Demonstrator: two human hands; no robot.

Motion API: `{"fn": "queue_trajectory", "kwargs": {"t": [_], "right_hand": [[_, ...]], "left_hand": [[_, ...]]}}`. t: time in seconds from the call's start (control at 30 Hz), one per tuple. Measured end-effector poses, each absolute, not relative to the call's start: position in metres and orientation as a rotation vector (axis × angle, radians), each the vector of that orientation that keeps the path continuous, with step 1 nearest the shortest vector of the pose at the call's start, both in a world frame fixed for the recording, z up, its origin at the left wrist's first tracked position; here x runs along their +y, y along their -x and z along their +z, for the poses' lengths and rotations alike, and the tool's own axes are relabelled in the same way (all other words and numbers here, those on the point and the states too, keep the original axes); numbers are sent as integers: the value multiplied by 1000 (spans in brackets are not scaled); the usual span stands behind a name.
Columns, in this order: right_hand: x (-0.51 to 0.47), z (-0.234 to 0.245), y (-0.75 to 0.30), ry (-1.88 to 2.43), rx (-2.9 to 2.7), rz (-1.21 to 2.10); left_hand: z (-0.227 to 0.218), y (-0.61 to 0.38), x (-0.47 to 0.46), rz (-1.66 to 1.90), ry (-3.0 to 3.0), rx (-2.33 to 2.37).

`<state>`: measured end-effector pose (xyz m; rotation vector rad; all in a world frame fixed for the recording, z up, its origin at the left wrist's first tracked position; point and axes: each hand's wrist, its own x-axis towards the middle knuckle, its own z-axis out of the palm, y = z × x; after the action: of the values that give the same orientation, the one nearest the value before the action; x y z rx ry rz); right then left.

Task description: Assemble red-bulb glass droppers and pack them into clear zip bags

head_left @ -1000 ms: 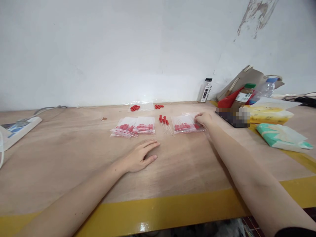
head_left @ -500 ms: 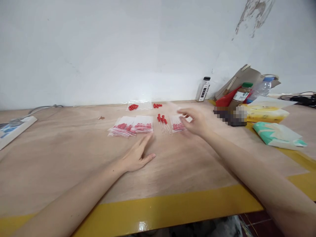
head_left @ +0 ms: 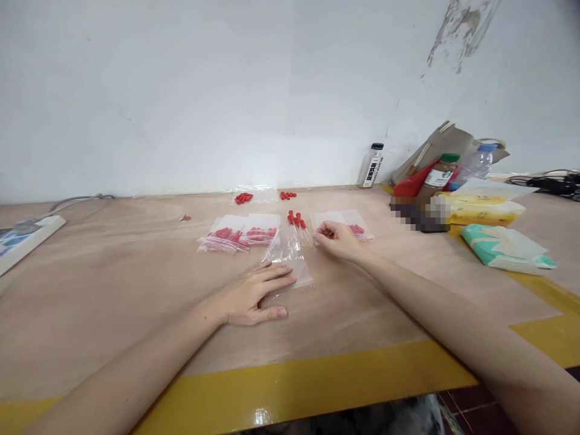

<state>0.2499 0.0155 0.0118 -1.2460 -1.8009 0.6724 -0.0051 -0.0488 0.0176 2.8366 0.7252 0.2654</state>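
Note:
My left hand (head_left: pixel 256 293) lies palm down, fingers spread, on the lower part of a clear plastic bag (head_left: pixel 290 248). Just beyond that bag are several droppers (head_left: pixel 296 220) with red rubber bulbs and thin clear tubes. My right hand (head_left: pixel 336 240) is at their right, its thumb and fingers pinched together close to the tube tips. Whether anything is between those fingertips cannot be made out. Behind the right hand, a zip bag with red bulbs (head_left: pixel 357 229) is partly covered. To the left lie overlapping zip bags (head_left: pixel 224 232) and another bag (head_left: pixel 261 228), with red bulbs inside.
Loose red bulbs (head_left: pixel 288 195) and a clear bag with red bulbs (head_left: pixel 243 198) lie near the wall. At right stand a black-capped bottle (head_left: pixel 371 166), a green-capped bottle (head_left: pixel 438 176), and tissue packs (head_left: pixel 502 248). A power strip (head_left: pixel 34 238) sits at the far left.
A clear bag now lies in the middle, under my left hand, which has come slightly nearer and flattened. My right hand has moved left and down from the right-hand bags to the droppers.

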Motion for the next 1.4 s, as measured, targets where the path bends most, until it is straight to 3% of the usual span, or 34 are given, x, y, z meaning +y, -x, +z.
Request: {"fn": "queue_trajectory", "kwargs": {"t": [0.2,0.33,0.5,0.67,0.8,0.93,1.07,1.17,1.4], "right_hand": [[45,14,-233,1551,-1797,274],[59,21,-209,1781,-1754,248],[72,25,-195,2024,-1741,376],[81,24,-197,2031,-1727,469],[78,30,-201,1958,-1728,492],[54,37,-217,1755,-1784,570],[13,27,-244,1208,-1620,929],[-14,13,-261,1009,-1414,1115],[-35,-1,-253,981,-1096,1224]], "left_hand": [[21,-13,-76,357,-2684,889],[26,-3,-64,495,-2722,903],[27,10,-45,174,-2895,649],[26,0,-55,317,-2996,955],[20,-5,-59,501,-2969,1180],[11,1,-51,485,-2881,1033],[8,6,-47,250,-2830,946],[11,5,-50,275,-2815,967],[15,-12,-61,508,-2850,1045]]}}
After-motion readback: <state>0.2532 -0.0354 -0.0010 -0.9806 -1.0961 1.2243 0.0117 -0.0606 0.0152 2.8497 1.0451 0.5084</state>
